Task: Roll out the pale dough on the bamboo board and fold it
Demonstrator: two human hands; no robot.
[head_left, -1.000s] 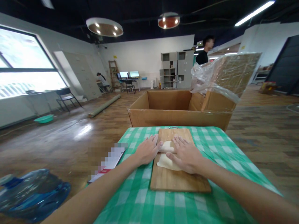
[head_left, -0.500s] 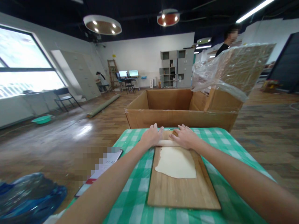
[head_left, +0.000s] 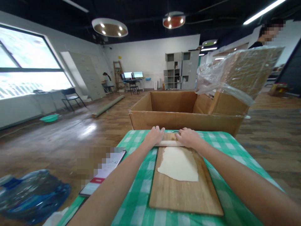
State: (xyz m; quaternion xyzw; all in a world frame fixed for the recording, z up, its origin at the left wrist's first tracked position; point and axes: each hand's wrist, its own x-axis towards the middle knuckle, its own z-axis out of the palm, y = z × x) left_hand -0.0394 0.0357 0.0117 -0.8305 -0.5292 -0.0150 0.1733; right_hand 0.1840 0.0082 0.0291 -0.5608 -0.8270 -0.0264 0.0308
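A pale wooden rolling pin [head_left: 171,143] lies crosswise at the far end of a wooden cutting board [head_left: 185,199]. My left hand [head_left: 154,137] is closed over the pin's left end, and my right hand [head_left: 189,137] is closed over its right end. Just on the near side of the pin, a thin, flat sheet of dough [head_left: 179,164] with uneven edges covers the middle of the board. Both ends of the pin are hidden under my hands.
A green-and-white checked cloth [head_left: 138,185] covers the table. On its left lies a phone [head_left: 107,171], partly blurred out. A large cardboard box [head_left: 185,118] stands beyond the table. A blue plastic water jug [head_left: 35,196] is at lower left. Someone [head_left: 268,34] is behind the wrapped cardboard.
My right fingers have drawn in around the rolling pin. The pin stays near the dough's far edge. The camera view has turned slightly left, and the person at the back has moved right.
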